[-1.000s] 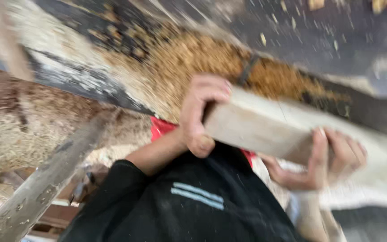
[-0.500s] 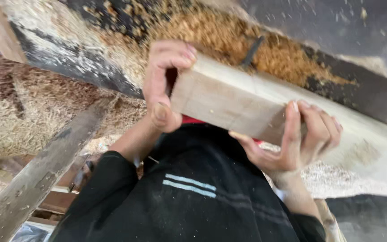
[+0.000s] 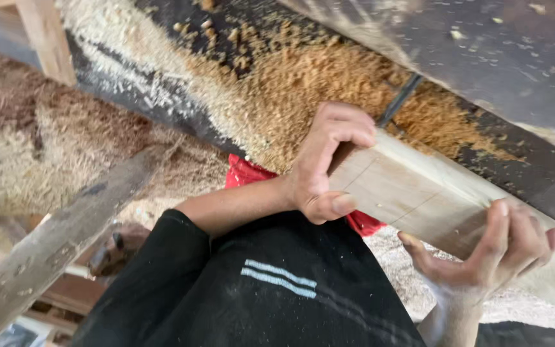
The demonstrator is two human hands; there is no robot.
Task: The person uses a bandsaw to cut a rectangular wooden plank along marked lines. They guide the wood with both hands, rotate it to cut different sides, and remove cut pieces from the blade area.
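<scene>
A pale, squared wooden beam [image 3: 419, 193] with thin pencil lines on its face runs from the centre down to the right edge. My left hand [image 3: 325, 164] wraps around its near end, fingers over the top and thumb underneath. My right hand [image 3: 489, 250] cups the beam from below further along, fingers spread up its side. Both arms reach out over my black garment [image 3: 271, 289] with pale stripes.
A dark machine table [image 3: 483, 58] covered with orange-brown sawdust [image 3: 290, 90] lies just behind the beam. Pale shavings [image 3: 40, 154] are heaped at left. A weathered grey plank [image 3: 59, 244] slants across the lower left. A red cloth [image 3: 245, 173] shows under my left wrist.
Both hands keep hold of the beam. The beam and hands have shifted right and lower in the view, and the picture is sharper than a second ago.
</scene>
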